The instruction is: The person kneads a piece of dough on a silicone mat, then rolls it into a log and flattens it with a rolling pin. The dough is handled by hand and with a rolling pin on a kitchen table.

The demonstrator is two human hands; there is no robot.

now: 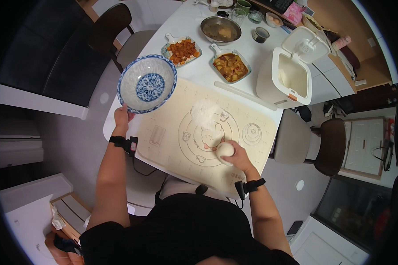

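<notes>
A blue and white patterned bowl (150,86) is held by its near rim in my left hand (123,116), over the left corner of a cream printed baking mat (165,155). My right hand (236,155) is closed around a smooth white ball of dough (226,149), at the near right of the printed circle. White flour (204,112) lies in a small heap on the mat, beyond the dough. A long pale rolling pin or rod (245,95) rests along the far edge of the mat. The bowl's inside shows no food.
Two handled dishes of cooked food (181,51) (231,67) stand beyond the mat, near a steel basin (221,30) of liquid. A white lidded bin (283,79), its lid up, stands at the right table edge. Chairs (330,145) flank the white table (189,25); jars and glasses crowd its far end.
</notes>
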